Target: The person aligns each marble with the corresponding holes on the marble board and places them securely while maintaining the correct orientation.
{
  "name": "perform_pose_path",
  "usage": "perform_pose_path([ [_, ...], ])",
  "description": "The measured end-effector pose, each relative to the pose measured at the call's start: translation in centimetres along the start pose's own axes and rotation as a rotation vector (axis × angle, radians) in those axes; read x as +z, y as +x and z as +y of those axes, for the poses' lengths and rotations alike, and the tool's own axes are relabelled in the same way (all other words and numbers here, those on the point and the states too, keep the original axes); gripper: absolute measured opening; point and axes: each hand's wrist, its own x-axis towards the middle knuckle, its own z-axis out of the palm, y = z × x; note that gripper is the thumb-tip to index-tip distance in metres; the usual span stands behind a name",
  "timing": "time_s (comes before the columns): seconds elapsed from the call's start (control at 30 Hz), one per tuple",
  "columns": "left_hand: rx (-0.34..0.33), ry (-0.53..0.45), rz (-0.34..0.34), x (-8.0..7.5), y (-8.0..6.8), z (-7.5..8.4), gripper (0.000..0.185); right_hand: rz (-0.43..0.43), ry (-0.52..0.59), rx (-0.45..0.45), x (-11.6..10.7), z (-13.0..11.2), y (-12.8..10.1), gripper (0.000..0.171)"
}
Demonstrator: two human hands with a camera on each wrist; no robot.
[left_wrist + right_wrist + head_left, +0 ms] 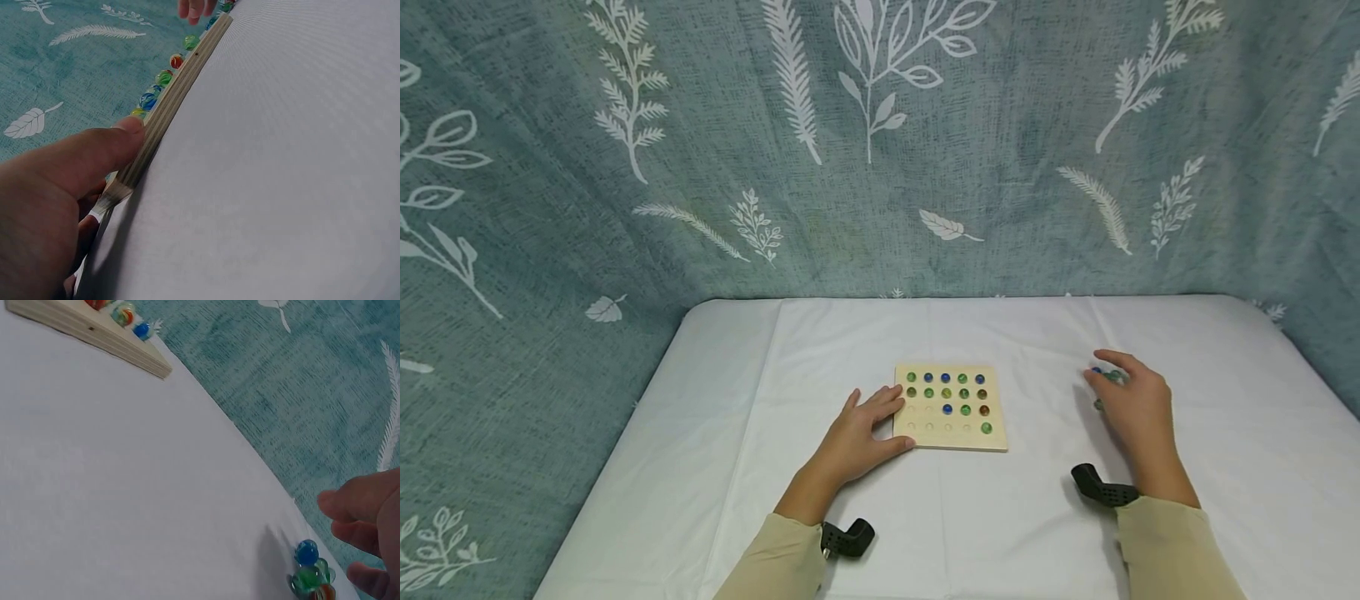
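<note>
While partly filled with marbles (946,392), wooden board (951,438).

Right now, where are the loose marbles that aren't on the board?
The loose marbles lie on the white cloth, right of the wooden board, at the right hand's fingertips.

We see the board (951,407) lying flat near the middle of the desk (1015,517), with marbles (946,385) seated in its holes, mostly in the rows farther from us. Our left hand (861,433) rests on the desk against the board's left edge, thumb along its near side. Well to the right of the board, a small heap of loose marbles (309,575) lies on the desk, and our right hand (1135,408) sits just over it. A curtain (880,142) hangs behind the desk.
</note>
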Motion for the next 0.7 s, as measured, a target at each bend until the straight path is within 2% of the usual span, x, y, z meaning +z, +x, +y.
perform_pose_path([
  [0.17, 0.004, 0.001, 0.0, 0.0, 0.0, 0.0, 0.069, 0.007, 0.025, 0.075, 0.2, 0.8, 0.3, 0.05],
  [0.33, 0.003, 0.002, 0.003, 0.0, 0.0, -0.1, 0.069, 0.002, 0.013, 0.108, 0.6, 1.0, 0.6, 0.05],
  [0.7, 0.003, 0.002, 0.003, 0.1, 0.0, -0.1, 0.069, 0.016, -0.066, 0.009, 1.1, 1.4, 0.5, 0.034],
])
